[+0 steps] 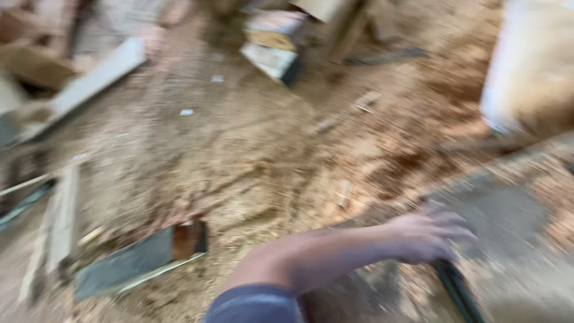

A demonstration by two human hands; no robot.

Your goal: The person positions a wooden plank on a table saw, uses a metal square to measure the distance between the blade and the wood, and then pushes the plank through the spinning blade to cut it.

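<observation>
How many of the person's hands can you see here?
1. One hand reaches in from the lower middle and closes on a dark handle at lower right, over the sawdust-covered floor. The other hand is out of view.

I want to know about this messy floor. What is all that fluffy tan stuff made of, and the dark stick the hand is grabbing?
The tan stuff looks like sawdust and wood shavings: loose, pale brown, heaped. The dark stick under the hand looks smooth and black, maybe metal or plastic; blur hides which.

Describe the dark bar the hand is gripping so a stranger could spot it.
Start at the sawdust-covered floor, then follow the bare forearm to the hand at lower right. Below its fingers a narrow dark bar runs toward the bottom edge, darker and slimmer than the pale planks nearby.
</observation>
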